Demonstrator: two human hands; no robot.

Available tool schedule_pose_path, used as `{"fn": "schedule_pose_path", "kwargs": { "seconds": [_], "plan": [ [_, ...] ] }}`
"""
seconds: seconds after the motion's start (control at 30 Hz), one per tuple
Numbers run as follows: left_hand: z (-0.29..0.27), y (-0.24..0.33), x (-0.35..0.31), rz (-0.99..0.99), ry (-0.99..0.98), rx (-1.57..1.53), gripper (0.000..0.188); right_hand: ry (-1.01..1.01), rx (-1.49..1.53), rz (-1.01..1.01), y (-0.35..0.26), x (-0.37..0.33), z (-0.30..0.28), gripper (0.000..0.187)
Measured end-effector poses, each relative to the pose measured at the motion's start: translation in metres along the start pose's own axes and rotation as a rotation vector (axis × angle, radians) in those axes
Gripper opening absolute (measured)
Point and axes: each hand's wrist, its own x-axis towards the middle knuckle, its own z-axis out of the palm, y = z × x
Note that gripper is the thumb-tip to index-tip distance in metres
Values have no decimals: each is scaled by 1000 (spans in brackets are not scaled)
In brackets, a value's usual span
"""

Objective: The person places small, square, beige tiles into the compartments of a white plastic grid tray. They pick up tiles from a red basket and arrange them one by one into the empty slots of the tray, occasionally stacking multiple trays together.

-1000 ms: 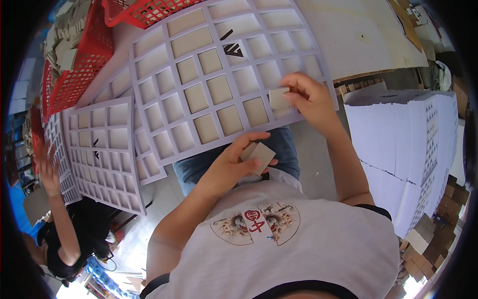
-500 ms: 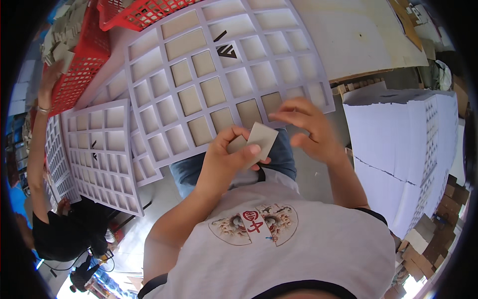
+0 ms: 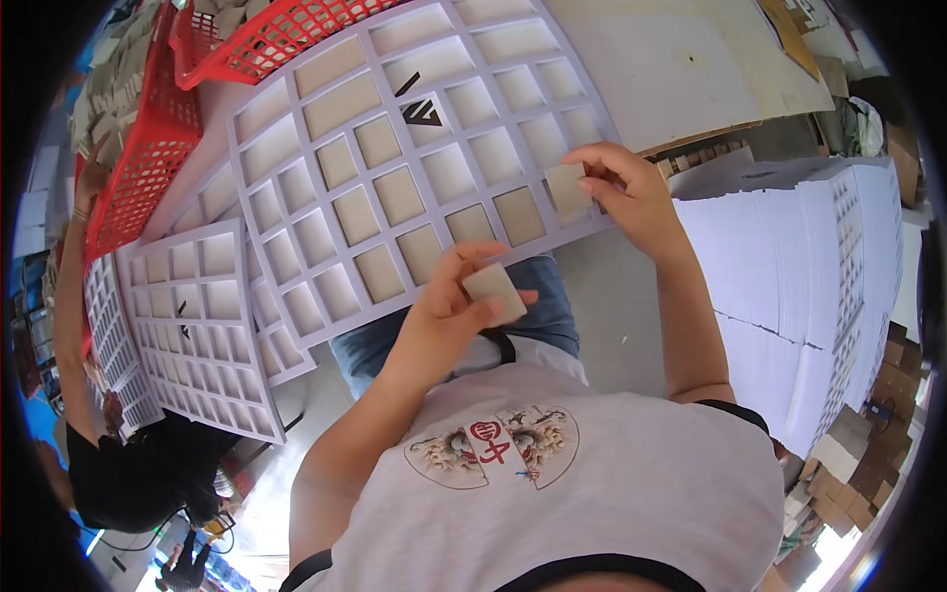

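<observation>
My left hand (image 3: pixel 442 321) is closed on a small beige cardboard square (image 3: pixel 495 296), held just in front of the near edge of a white grid panel (image 3: pixel 326 222). Whether more squares lie beneath it I cannot tell. Between thumb and fingers, my right hand (image 3: pixel 633 202) pinches another beige square (image 3: pixel 566 189) over a compartment near the panel's right corner. Several compartments along the near side and middle have beige bottoms; others look white. A black printed mark (image 3: pixel 422 112) shows on the panel.
Red plastic baskets (image 3: pixel 148 163) filled with beige pieces stand at the upper left. Beside them a co-worker's arm (image 3: pixel 74 286) reaches up. Smaller white grid panels (image 3: pixel 202 326) lie to the left. A tall stack of white panels (image 3: pixel 769 266) stands to the right.
My right hand has moved away from the left, out to the panel's right corner, and now pinches a beige square. My left hand keeps hold of its square. The view has shifted slightly.
</observation>
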Motion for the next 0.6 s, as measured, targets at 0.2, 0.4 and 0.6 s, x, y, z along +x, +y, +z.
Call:
{"fn": "schedule_pose_path", "kwargs": {
  "seconds": [0.2, 0.4, 0.6],
  "plan": [
    [-10, -16, 12, 96, 39, 58, 42, 43, -67, -46, 5, 1, 4, 23],
    [-6, -17, 12, 58, 151, -51, 32, 20, -768, -440, -2, -9, -2, 27],
    [9, -5, 8, 71, 181, 185, 34, -236, 1, -218, -36, -47, 23, 35]
  ]
}}
